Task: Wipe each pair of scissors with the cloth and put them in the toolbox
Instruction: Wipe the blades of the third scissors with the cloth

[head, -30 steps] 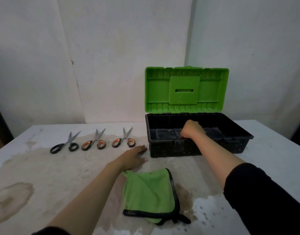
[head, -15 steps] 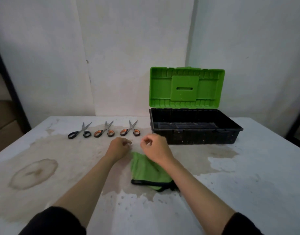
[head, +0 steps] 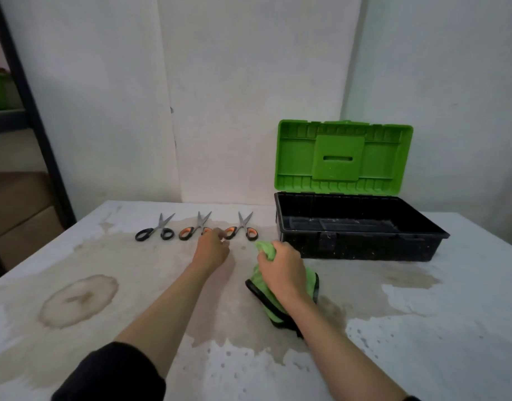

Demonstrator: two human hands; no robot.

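At table (head: 422,328) rear — toolbox (head: 364,250) (lid (head: 341,157) up), tray (head: 341,224) inside.

No readable text, label, brand, number or sign anywhere in view, toolbox (head: 343,157) showing only plain moulded green and black plastic, scissors (head: 241,228) too small to show any marking, cloth (head: 264,299) without visible tag or print
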